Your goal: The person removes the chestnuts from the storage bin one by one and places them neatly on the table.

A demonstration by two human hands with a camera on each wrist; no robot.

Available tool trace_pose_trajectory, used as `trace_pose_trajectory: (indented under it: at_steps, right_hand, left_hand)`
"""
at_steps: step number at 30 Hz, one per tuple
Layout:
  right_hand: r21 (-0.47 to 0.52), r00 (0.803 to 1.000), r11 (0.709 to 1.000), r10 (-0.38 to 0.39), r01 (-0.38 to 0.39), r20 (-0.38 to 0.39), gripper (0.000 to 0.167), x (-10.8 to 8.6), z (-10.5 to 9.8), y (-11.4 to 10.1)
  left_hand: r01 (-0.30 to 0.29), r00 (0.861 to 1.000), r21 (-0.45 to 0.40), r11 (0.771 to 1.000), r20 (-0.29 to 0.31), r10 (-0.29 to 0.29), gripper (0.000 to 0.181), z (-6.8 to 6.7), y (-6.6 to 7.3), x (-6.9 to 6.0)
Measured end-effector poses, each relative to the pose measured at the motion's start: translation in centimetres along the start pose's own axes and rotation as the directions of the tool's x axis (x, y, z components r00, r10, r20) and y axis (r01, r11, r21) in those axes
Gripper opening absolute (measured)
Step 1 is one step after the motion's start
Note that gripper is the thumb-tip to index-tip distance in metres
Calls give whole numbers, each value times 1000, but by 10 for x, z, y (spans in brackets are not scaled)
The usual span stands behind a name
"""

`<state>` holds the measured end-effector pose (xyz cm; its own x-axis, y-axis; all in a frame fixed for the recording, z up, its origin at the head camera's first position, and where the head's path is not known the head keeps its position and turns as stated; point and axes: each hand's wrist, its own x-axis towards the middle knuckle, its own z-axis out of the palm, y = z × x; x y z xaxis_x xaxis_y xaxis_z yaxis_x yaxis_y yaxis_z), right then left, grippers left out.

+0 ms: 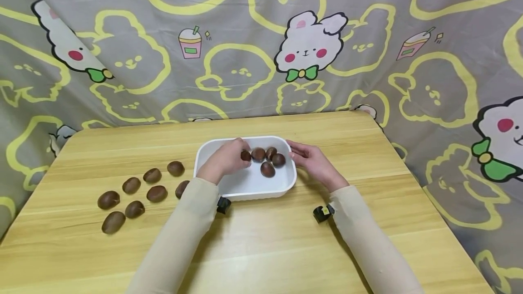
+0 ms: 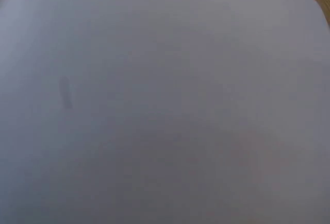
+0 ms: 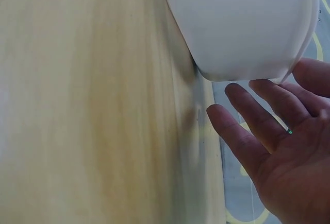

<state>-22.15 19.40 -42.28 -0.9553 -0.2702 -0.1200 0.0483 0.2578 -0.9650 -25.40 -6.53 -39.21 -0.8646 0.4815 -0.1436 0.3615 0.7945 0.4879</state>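
A white plastic tray stands on the wooden table with several brown chestnuts in its right half. My left hand reaches into it and pinches a chestnut between thumb and fingers. Only a blurred pale surface fills most of the left wrist view; the hand's work is hidden there. At the tray's right end is my right hand, its fingers mostly straight. Seen from the right wrist, the fingers of the right hand spread beside the tray's end wall, with the thumb by the rim.
Several more chestnuts lie in two rough rows on the table, left of the tray. One chestnut is partly hidden by the left sleeve. A patterned grey cloth hangs behind the table and along its right side.
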Motion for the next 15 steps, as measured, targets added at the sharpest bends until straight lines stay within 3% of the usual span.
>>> trace_pose_trajectory:
  at_steps: [6, 10, 15]
  right_hand:
    - [14, 1000, 1000, -21, 21, -4, 48, 3, -2, 8]
    - [9, 999, 999, -34, 35, -6, 48, 3, -3, 10]
    - [6, 999, 999, -31, 31, -6, 48, 2, -2, 10]
  left_hand:
    - [21, 999, 63, 998, -31, -19, 24, 3, -1, 0]
    - [33, 998, 59, 998, -52, -29, 24, 6, -2, -2]
    - [32, 998, 53, 998, -57, -29, 9, 7, -1, -4]
